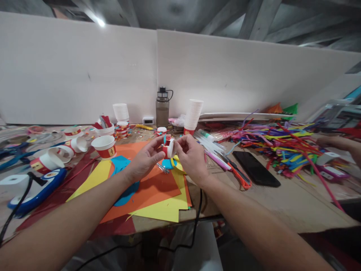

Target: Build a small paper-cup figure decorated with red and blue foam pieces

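Observation:
A small red and white piece (169, 149), apparently cut from a paper cup, is held up over the coloured paper between both hands. My left hand (145, 160) grips its left side with thumb and fingers. My right hand (193, 158) is closed in a pinch at its right edge. Beneath my hands lie orange sheets (152, 190) and yellow sheets (166, 212), with a blue paper piece (126, 194) on top. A yellow loop (179, 165) is partly hidden by my right hand.
To the left stand a white-and-red paper cup (103, 147) and tipped cups (47, 162). Behind are a water bottle (162, 109) and a cup stack (193, 114). Rightward lie an orange-handled cutter (239, 177), a phone (255, 168), pipe cleaners (290, 150) and another person's hand (338, 143).

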`<act>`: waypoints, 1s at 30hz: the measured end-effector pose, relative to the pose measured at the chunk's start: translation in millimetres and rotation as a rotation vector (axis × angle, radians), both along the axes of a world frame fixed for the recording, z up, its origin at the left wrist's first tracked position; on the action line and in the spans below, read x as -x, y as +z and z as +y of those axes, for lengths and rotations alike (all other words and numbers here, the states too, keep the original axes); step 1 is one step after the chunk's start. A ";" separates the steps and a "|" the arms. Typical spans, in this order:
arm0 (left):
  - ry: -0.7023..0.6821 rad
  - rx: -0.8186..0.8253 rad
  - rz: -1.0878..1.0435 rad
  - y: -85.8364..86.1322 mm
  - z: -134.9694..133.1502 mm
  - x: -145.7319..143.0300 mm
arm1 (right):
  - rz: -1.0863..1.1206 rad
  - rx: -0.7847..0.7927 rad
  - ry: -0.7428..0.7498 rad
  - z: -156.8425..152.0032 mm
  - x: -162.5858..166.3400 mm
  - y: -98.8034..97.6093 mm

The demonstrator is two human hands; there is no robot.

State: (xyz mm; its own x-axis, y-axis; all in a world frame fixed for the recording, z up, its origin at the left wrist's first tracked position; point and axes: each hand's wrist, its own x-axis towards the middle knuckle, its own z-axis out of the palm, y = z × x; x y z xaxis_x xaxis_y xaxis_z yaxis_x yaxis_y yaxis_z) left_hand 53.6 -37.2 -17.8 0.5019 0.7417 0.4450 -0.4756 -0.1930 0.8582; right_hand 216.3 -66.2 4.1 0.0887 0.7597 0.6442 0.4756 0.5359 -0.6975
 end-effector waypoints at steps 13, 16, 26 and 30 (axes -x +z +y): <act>0.004 0.007 0.003 1.7 -1.7 -0.6 | -0.010 0.005 -0.005 -0.2 -1.3 0.9; 0.009 0.010 -0.003 1.8 -1.8 -1.2 | -0.016 0.002 0.000 0.2 -1.6 0.3; -0.006 0.049 -0.026 2.8 -3.7 -0.9 | -0.013 -0.027 0.026 -2.0 -0.2 1.9; 0.006 0.091 -0.082 3.6 -2.8 -1.5 | -0.038 -0.080 -0.002 -3.5 0.6 2.4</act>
